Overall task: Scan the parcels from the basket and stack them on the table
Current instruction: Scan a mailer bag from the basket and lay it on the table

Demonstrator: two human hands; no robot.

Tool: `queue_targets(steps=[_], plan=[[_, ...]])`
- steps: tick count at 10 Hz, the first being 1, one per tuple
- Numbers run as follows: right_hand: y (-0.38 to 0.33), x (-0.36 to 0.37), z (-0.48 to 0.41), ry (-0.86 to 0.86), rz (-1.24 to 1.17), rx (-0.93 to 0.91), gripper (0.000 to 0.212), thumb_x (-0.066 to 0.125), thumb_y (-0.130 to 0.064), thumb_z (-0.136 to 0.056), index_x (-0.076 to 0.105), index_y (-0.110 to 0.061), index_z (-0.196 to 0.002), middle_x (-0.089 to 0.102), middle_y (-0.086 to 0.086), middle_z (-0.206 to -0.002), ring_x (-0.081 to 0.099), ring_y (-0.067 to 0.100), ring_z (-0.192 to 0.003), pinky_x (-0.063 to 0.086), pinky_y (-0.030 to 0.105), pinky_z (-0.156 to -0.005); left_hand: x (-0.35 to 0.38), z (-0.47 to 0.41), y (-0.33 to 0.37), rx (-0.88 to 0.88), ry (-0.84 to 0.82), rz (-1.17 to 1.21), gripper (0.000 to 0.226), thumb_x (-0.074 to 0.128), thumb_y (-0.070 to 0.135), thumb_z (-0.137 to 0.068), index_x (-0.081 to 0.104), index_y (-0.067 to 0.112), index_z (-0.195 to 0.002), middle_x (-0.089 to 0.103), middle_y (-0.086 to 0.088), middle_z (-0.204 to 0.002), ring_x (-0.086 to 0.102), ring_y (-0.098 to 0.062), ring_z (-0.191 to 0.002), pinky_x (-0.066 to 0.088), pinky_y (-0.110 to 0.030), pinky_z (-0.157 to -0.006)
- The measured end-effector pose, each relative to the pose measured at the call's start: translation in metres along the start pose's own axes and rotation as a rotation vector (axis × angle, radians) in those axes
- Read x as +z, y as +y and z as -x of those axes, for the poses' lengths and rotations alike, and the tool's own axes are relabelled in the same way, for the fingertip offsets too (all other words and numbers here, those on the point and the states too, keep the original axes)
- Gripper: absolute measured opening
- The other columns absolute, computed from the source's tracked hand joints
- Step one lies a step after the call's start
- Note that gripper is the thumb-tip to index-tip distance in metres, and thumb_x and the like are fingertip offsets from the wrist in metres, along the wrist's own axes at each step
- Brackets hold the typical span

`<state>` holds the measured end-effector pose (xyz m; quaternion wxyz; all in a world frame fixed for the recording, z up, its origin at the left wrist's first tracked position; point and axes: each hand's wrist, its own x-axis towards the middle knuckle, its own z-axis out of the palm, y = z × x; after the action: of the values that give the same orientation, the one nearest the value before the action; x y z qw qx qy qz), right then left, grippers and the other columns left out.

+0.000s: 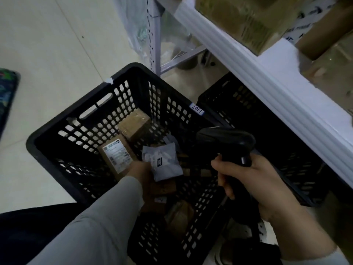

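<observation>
A black perforated basket stands on the floor with several parcels inside. My left hand reaches down into it and holds a grey-white bag parcel at its lower left corner. Beside that hand lies a brown labelled box, and another brown box lies behind it. More brown parcels lie in the dark near corner. My right hand grips a black barcode scanner over the basket's right side. The white table runs along the right.
A second black basket sits under the table edge. Cardboard boxes stand on the table top. A white perforated shelf post rises behind the basket. Pale floor spreads to the left, with a dark patterned thing at the left edge.
</observation>
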<state>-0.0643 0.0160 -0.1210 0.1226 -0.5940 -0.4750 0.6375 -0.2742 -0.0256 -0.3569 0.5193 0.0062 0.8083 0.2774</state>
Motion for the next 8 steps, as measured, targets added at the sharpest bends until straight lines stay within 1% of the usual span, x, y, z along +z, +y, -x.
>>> queue_targets(steps=[1, 2, 3, 4, 5, 6, 7, 8], plan=[[0.002, -0.004, 0.006, 0.013, -0.013, -0.009, 0.013, 0.070, -0.013, -0.081, 0.063, -0.003, -0.083, 0.058, 0.012, -0.057, 0.047, 0.018, -0.041, 0.040, 0.029, -0.044, -0.009, 0.003, 0.012, 0.027, -0.003, 0.141, 0.014, 0.047, 0.014, -0.097, 0.057, 0.006, -0.092, 0.051, -0.003, -0.078, 0.048, -0.011, -0.060, 0.046, -0.018, -0.042], [0.006, -0.008, 0.017, 0.017, -0.019, -0.020, 0.013, 0.071, -0.014, -0.081, 0.063, -0.003, -0.084, 0.058, 0.012, -0.057, 0.047, 0.018, -0.041, 0.040, 0.030, -0.044, -0.012, 0.022, 0.030, 0.105, -0.058, 0.310, 0.029, 0.041, 0.012, -0.100, 0.050, 0.002, -0.125, 0.054, -0.002, -0.083, 0.055, -0.012, -0.068, 0.053, -0.020, -0.048], [0.011, -0.010, 0.032, 0.014, -0.038, -0.027, 0.014, 0.072, -0.014, -0.081, 0.064, -0.002, -0.085, 0.058, 0.012, -0.057, 0.047, 0.018, -0.042, 0.038, 0.029, -0.044, -0.016, 0.047, 0.039, 0.204, -0.157, 0.403, 0.029, 0.037, 0.010, -0.101, 0.047, 0.002, -0.127, 0.057, -0.007, -0.092, 0.059, -0.018, -0.078, 0.057, -0.024, -0.052], [0.012, -0.010, 0.050, -0.018, -0.054, -0.065, 0.017, 0.071, -0.013, -0.081, 0.063, 0.000, -0.086, 0.058, 0.013, -0.057, 0.047, 0.019, -0.041, 0.038, 0.029, -0.044, -0.040, 0.078, 0.056, 0.233, -0.219, 0.457, 0.015, 0.040, 0.013, -0.101, 0.055, 0.013, -0.104, 0.061, -0.010, -0.097, 0.063, -0.022, -0.083, 0.057, -0.024, -0.049], [0.013, -0.008, 0.069, -0.057, -0.057, -0.095, 0.016, 0.071, -0.013, -0.082, 0.063, 0.000, -0.085, 0.058, 0.012, -0.057, 0.047, 0.019, -0.042, 0.038, 0.028, -0.043, -0.071, 0.107, 0.068, 0.311, -0.274, 0.437, 0.015, 0.040, 0.012, -0.100, 0.055, 0.013, -0.097, 0.063, -0.008, -0.090, 0.063, -0.019, -0.078, 0.057, -0.024, -0.050], [0.014, -0.009, 0.087, -0.096, -0.059, -0.121, 0.016, 0.071, -0.013, -0.082, 0.064, 0.001, -0.086, 0.059, 0.013, -0.057, 0.048, 0.019, -0.043, 0.039, 0.027, -0.042, -0.097, 0.133, 0.081, 0.388, -0.328, 0.394, 0.018, 0.036, 0.013, -0.094, 0.055, 0.011, -0.094, 0.069, -0.006, -0.073, 0.067, -0.015, -0.064, 0.057, -0.025, -0.050], [0.013, -0.012, 0.106, -0.126, -0.050, -0.170, 0.017, 0.072, -0.014, -0.082, 0.065, 0.001, -0.085, 0.059, 0.013, -0.058, 0.049, 0.021, -0.045, 0.041, 0.028, -0.044, -0.113, 0.160, 0.097, 0.531, -0.333, 0.297, 0.020, 0.037, 0.018, -0.089, 0.056, 0.011, -0.091, 0.067, -0.004, -0.077, 0.065, -0.012, -0.059, 0.053, -0.022, -0.048], [0.008, -0.016, 0.126, -0.137, -0.025, -0.224, 0.015, 0.072, -0.012, -0.083, 0.064, 0.000, -0.084, 0.059, 0.011, -0.056, 0.049, 0.022, -0.044, 0.044, 0.030, -0.047, -0.127, 0.184, 0.113, 0.644, -0.366, 0.260, 0.024, 0.044, 0.025, -0.076, 0.051, 0.013, -0.096, 0.060, -0.004, -0.085, 0.058, -0.015, -0.068, 0.044, -0.027, -0.061]])
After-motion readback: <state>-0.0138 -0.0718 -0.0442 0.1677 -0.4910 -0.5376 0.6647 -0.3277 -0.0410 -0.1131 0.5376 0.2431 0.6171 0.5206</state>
